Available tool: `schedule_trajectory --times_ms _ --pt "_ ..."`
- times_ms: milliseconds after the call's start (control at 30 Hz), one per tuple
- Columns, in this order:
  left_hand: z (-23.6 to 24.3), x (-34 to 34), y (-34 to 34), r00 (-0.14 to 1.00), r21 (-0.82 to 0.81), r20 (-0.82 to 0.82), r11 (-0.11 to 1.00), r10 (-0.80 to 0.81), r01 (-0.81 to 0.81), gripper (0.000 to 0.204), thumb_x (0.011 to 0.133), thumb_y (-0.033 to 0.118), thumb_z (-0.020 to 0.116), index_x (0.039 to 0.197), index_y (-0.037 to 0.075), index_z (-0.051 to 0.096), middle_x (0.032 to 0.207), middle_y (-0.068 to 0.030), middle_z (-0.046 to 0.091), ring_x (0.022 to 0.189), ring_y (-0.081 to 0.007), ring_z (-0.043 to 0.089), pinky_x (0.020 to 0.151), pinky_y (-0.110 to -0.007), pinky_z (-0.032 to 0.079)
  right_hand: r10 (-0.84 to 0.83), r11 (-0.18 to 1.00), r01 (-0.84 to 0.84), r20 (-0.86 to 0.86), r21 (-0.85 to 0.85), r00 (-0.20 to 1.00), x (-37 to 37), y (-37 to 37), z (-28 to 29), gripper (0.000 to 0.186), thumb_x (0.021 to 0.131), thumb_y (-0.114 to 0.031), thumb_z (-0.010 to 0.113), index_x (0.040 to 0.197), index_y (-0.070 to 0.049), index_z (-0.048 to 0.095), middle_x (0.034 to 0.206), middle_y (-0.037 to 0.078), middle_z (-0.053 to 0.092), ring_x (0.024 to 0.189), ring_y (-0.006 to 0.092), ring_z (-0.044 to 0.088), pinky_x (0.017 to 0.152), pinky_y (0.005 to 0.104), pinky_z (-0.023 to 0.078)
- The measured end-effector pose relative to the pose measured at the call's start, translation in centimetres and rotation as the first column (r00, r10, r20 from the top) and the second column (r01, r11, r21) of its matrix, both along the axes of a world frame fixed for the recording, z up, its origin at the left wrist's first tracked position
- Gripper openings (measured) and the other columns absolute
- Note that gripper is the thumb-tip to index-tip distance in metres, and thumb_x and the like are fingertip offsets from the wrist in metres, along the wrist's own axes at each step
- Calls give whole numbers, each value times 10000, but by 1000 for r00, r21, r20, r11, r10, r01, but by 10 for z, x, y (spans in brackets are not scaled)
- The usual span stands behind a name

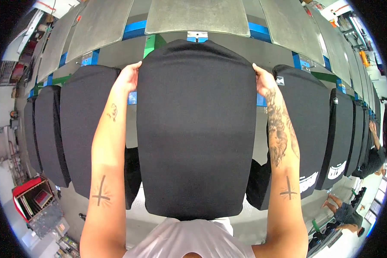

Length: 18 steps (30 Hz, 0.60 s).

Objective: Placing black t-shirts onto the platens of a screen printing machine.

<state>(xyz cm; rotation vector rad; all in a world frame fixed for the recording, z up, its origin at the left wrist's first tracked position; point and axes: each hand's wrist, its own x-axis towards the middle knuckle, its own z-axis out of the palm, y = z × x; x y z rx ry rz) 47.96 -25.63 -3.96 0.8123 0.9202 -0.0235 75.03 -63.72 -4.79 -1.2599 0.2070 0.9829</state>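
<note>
A black T-shirt (pixel 196 129) lies stretched flat and smooth over a board straight in front of me, covering the board's top. Both my arms reach forward along its sides. My left hand (pixel 130 78) grips the shirt's far left edge, thumb pointing up at the border and fingers curled low beside it. Opposite, my right hand (pixel 263 80) has hold of the far right edge in the same way. The fingertips of both hands are partly hidden by the cloth. Black sleeve fabric (pixel 132 176) hangs down at the board's near left side.
Other boards with black shirts stand on either side, such as one at left (pixel 88 129) and one at right (pixel 305 124). Beyond are grey metal plates (pixel 198 17) on blue supports. A red-topped crate (pixel 32 198) stands lower left. Two people (pixel 350 217) work at far right.
</note>
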Motion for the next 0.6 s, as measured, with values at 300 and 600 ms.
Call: schedule_trajectory --times_ms 300,600 --pt "22 -21 89 936 665 218 660 277 -350 114 811 127 717 784 45 642 697 -10 603 551 -70 508 494 -202 411 170 977 -77 509 -200 844 20 2 18 145 833 -188 699 773 -64 653 721 -11 624 595 62 512 583 223 409" --pt "18 -2 18 905 238 -356 913 -234 330 382 850 431 628 972 70 613 1005 -73 613 909 -197 560 816 -360 439 259 919 -137 304 -369 917 23 -1 0 182 850 -268 674 766 -115 621 696 -51 575 619 57 500 599 220 402"
